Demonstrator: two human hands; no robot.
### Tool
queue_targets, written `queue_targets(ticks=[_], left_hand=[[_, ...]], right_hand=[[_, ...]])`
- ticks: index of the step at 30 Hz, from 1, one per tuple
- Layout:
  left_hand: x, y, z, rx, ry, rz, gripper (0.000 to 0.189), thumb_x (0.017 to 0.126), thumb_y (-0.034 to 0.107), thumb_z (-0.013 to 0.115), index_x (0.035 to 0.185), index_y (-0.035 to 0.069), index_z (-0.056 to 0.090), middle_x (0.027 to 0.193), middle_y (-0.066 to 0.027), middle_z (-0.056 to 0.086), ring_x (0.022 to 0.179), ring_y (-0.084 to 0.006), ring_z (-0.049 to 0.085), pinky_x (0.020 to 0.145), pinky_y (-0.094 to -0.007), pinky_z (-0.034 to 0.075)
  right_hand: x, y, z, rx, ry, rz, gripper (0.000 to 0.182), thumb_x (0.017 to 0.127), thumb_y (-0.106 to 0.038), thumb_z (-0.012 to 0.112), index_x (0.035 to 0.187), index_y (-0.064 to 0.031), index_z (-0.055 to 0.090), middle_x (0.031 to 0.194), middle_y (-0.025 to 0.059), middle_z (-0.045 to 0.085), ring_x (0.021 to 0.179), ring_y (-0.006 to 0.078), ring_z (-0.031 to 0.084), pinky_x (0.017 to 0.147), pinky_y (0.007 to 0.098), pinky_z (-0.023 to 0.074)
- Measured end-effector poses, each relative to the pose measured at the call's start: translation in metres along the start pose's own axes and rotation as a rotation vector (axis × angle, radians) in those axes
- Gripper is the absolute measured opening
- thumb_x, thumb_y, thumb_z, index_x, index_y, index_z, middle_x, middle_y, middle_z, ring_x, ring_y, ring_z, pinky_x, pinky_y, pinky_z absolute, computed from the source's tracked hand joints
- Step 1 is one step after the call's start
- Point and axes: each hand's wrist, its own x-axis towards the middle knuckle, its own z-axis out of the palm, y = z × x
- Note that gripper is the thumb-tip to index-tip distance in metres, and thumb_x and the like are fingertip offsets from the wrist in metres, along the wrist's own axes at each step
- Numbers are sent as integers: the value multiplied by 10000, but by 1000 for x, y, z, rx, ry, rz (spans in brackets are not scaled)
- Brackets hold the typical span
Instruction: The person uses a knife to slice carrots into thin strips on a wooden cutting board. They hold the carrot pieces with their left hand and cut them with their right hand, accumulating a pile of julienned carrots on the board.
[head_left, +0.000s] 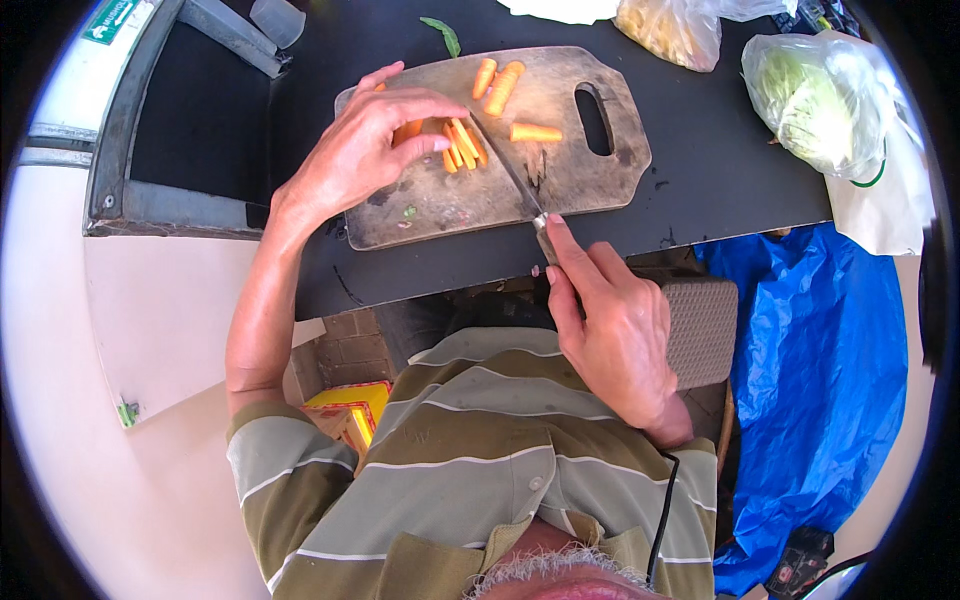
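Observation:
My right hand (607, 322) grips the handle of a kitchen knife (510, 166). Its narrow blade slants up and left over a worn wooden cutting board (465, 206). My left hand (367, 135) arches over the board's left part, thumb and index finger around a small bundle of carrot sticks (463, 146). The knife's tip is close to that index fingertip. More orange carrot (407, 130) shows partly behind my left fingers. To the right of the blade lies a short carrot piece (535, 133). Two more carrot pieces (504, 88) rest near the board's far edge.
A bagged cabbage (814, 105) sits at the table's right, beside a clear bag of yellowish food (670, 37). A green leaf (442, 34) lies beyond the board. At left are a metal-framed opening (210, 127) and a plastic cup (277, 21). Blue tarp (817, 360) hangs at right.

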Motion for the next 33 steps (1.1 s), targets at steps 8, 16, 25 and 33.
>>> queue_targets(ticks=[8,16,25,33], left_hand=[[1,-1,-2,36,-28,85,392,839,155,802,1230,133,768,1262,-19,723,1251,-189,633,1287,-519,228],[2,5,-4,37,9,114,390,816,106,805,1204,96,769,1198,-44,717,1182,-220,660,1220,-486,350],[1,6,-2,-152,-13,67,381,836,57,786,1216,66,757,1208,-81,707,1097,-247,688,965,-379,565],[2,3,-11,-87,-73,166,255,949,137,714,1190,67,759,1214,-102,692,1128,-285,683,952,-397,556]], right_hand=[[1,1,2,3,10,5,489,926,-136,689,1405,-78,610,840,117,580,572,337,651,511,462,533],[2,0,0,4,-7,4,490,931,-139,686,1413,-84,610,839,115,581,573,336,649,514,463,532],[2,5,1,50,12,3,478,940,-141,677,1410,-81,607,841,126,585,581,353,647,515,473,529],[3,6,-2,34,28,-37,483,961,-178,668,1428,-78,597,816,134,579,549,355,633,487,504,505]])
